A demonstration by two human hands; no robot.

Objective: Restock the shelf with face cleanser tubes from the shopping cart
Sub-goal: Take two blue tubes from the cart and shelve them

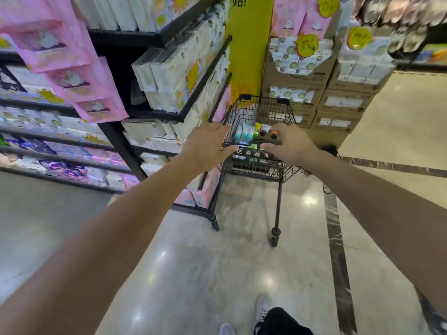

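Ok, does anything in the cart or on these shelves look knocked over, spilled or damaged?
Nothing stands out. The tubes lie loose in the shopping cart, with no spill visible. Both the left hand and right hand are at the cart's handle. The shelf packs look stacked, though blur hides detail.
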